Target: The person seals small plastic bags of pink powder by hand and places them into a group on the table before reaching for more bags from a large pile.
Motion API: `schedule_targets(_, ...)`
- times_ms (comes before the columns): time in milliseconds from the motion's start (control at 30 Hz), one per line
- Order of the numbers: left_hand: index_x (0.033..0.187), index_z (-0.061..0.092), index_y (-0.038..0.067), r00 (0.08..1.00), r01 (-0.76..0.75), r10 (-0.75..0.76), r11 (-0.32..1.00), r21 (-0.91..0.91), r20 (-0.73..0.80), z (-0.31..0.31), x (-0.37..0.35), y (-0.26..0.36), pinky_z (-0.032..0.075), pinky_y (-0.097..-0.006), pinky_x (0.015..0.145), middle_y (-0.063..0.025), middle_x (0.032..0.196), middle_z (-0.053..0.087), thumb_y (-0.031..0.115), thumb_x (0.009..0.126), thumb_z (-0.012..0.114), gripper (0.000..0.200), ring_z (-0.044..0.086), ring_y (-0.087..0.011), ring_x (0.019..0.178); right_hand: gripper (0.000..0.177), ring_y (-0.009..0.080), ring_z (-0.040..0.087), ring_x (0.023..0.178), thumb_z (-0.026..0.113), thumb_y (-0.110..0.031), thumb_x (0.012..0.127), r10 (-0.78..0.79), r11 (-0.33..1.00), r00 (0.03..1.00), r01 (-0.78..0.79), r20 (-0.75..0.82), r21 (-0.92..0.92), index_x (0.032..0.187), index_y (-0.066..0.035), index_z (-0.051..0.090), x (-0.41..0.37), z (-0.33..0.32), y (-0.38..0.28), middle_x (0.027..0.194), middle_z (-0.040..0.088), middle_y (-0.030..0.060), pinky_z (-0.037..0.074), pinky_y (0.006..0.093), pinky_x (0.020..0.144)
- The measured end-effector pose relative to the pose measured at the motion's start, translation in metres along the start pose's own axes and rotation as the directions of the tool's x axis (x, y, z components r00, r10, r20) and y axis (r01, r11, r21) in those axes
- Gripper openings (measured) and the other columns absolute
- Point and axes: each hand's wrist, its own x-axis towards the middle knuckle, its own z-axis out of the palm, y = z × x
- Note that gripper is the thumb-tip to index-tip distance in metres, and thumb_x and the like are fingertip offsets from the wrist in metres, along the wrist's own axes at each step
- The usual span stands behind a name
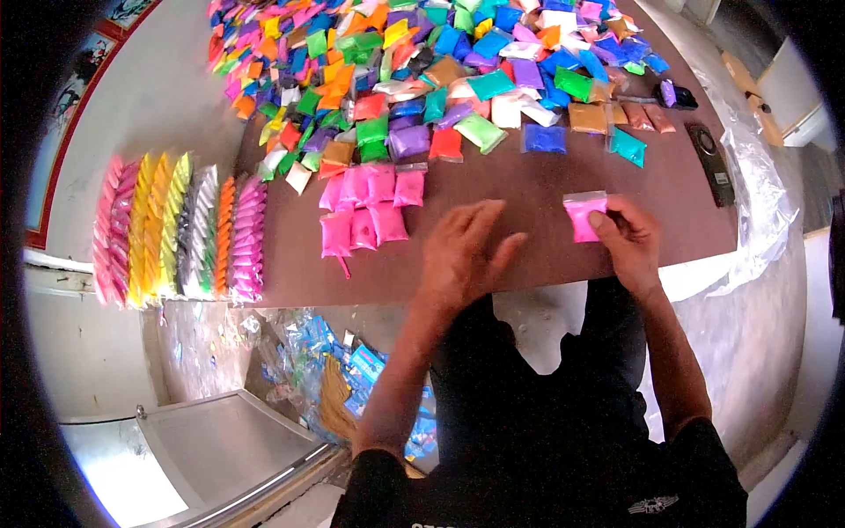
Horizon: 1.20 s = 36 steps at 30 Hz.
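Observation:
My right hand (632, 245) pinches a small clear bag of bright pink clay-like material (581, 220) between thumb and fingers, just above the brown table. My left hand (462, 251) is a little blurred; its thumb and fingers are apart and nothing shows in it. Left of that hand lies a group of similar pink bags (365, 211), set close together in rows. A small pink strip (344, 267) pokes out below them.
A big heap of bags in many colours (475, 79) covers the far side of the brown table (519, 185). Overlapping bags sorted by colour (163, 229) line the left edge. A black device (709, 163) and clear plastic sheeting (759, 211) are at right. Blue packaging (370, 363) lies below.

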Motion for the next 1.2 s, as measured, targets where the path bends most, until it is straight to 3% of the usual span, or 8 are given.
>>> schedule_targets(67, 0.124, 0.068, 0.004, 0.924, 0.371, -0.311, 0.867, -0.333, 0.222, 0.015, 0.007, 0.020, 0.058, -0.0390, 0.085, -0.0158, 0.110, 0.074, 0.027, 0.088, 0.083, 0.046, 0.072, -0.0280, 0.095, 0.018, 0.0087, 0.063, 0.092, 0.071, -0.006, 0.098, 0.030, 0.996, 0.993, -0.039, 0.118, 0.078, 0.115, -0.002, 0.070, 0.008, 0.015, -0.001, 0.104, 0.068, 0.0011, 0.052, 0.0254, 0.083)
schedule_targets(167, 0.118, 0.070, 0.003, 0.913, 0.389, -0.381, 0.697, -0.602, 0.149, 0.046, 0.011, 0.021, 0.058, -0.0353, 0.072, -0.0137, 0.094, 0.075, 0.025, 0.088, 0.081, 0.038, 0.073, -0.0249, 0.080, 0.016, 0.0116, 0.064, 0.094, 0.068, -0.003, 0.097, 0.004, 1.000, 0.983, 0.000, 0.183, -0.026, 0.113, -0.002, 0.069, 0.014, 0.025, 0.003, 0.103, 0.068, 0.0043, 0.052, 0.0263, 0.082)
schedule_targets(400, 0.103, 0.074, 0.001, 0.877, 0.451, -0.415, 0.539, -0.711, 0.241, 0.045, 0.012, 0.016, 0.054, -0.0295, 0.067, -0.0111, 0.086, 0.074, 0.018, 0.091, 0.079, 0.021, 0.069, -0.0147, 0.073, 0.016, 0.0176, 0.065, 0.092, 0.068, -0.005, 0.095, -0.035, 0.966, 0.972, 0.093, 0.234, -0.242, 0.110, -0.001, 0.069, 0.017, 0.028, 0.004, 0.101, 0.067, 0.0087, 0.053, 0.0322, 0.082)
schedule_targets(500, 0.105, 0.074, 0.000, 0.826, 0.531, -0.471, 0.464, -0.709, 0.310, 0.033, 0.010, 0.018, 0.055, -0.0280, 0.073, -0.0065, 0.094, 0.074, 0.016, 0.095, 0.076, 0.019, 0.068, -0.0128, 0.082, 0.015, 0.0169, 0.064, 0.091, 0.069, -0.007, 0.096, 0.006, 0.985, 0.974, 0.033, 0.226, -0.169, 0.110, -0.002, 0.069, 0.016, 0.027, 0.014, 0.100, 0.068, 0.0086, 0.052, 0.0315, 0.082)
schedule_targets(567, 0.101, 0.074, 0.005, 0.928, 0.293, -0.357, 0.876, -0.383, -0.107, 0.022, 0.004, 0.010, 0.058, -0.0355, 0.076, -0.0102, 0.095, 0.075, 0.011, 0.088, 0.079, 0.016, 0.072, -0.0250, 0.087, 0.015, 0.0158, 0.064, 0.090, 0.069, -0.008, 0.096, 0.011, 0.979, 0.977, 0.033, 0.214, -0.201, 0.110, -0.002, 0.069, 0.015, 0.027, 0.011, 0.099, 0.068, 0.0078, 0.052, 0.0307, 0.081)
schedule_targets(700, 0.101, 0.075, 0.006, 0.839, 0.303, -0.220, 0.949, 0.091, -0.497, -0.040, -0.028, -0.041, 0.057, -0.0416, 0.087, -0.0116, 0.109, 0.074, 0.007, 0.083, 0.080, 0.019, 0.071, -0.0309, 0.099, 0.015, 0.0122, 0.061, 0.085, 0.069, -0.011, 0.098, 0.052, 0.981, 0.982, -0.016, 0.184, -0.193, 0.110, -0.002, 0.068, 0.013, 0.028, 0.013, 0.095, 0.067, 0.0049, 0.050, 0.0282, 0.077)
schedule_targets(767, 0.103, 0.074, 0.004, 0.885, 0.305, -0.118, 0.878, 0.370, -0.450, -0.074, -0.046, -0.075, 0.055, -0.0443, 0.092, -0.0134, 0.111, 0.073, 0.007, 0.085, 0.078, 0.019, 0.069, -0.0331, 0.104, 0.014, 0.0115, 0.061, 0.084, 0.069, -0.011, 0.098, 0.046, 0.984, 0.981, -0.011, 0.190, -0.180, 0.109, -0.002, 0.068, 0.013, 0.027, 0.014, 0.094, 0.066, 0.0042, 0.050, 0.0278, 0.076)
schedule_targets(1200, 0.109, 0.072, 0.002, 0.901, 0.395, -0.314, 0.879, 0.266, -0.300, -0.103, -0.078, -0.130, 0.057, -0.0451, 0.090, -0.0194, 0.120, 0.071, 0.007, 0.090, 0.071, 0.019, 0.070, -0.0393, 0.108, 0.012, 0.0114, 0.060, 0.082, 0.068, -0.011, 0.097, -0.048, 0.931, 0.981, 0.111, 0.186, -0.348, 0.105, -0.001, 0.069, 0.017, 0.030, 0.006, 0.091, 0.066, 0.0041, 0.050, 0.0282, 0.074)
